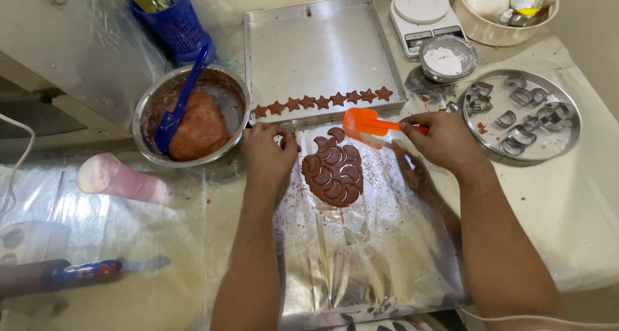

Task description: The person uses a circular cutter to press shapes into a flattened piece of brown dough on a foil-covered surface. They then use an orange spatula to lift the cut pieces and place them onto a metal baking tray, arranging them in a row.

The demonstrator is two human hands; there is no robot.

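A flat sheet of brown dough point(334, 170) with crescent shapes cut into it lies on a clear plastic sheet point(361, 253). My left hand point(267, 153) rests just left of the dough, fingers curled with a small cutter mostly hidden under them. My right hand point(442, 137) grips the handle of an orange spatula point(362, 123), whose blade hovers at the dough's upper right edge. Behind them a metal baking tray point(322, 47) holds a row of several brown star-shaped pieces point(322, 101) along its near edge.
A steel bowl point(149, 111) at left holds a dough lump point(201, 126) and a blue spatula point(177, 105). At right stand a round plate of metal cutters point(562, 147), a small bowl of white powder point(446, 60) and a white scale point(422, 11). A rolling pin point(84, 273) lies bottom left.
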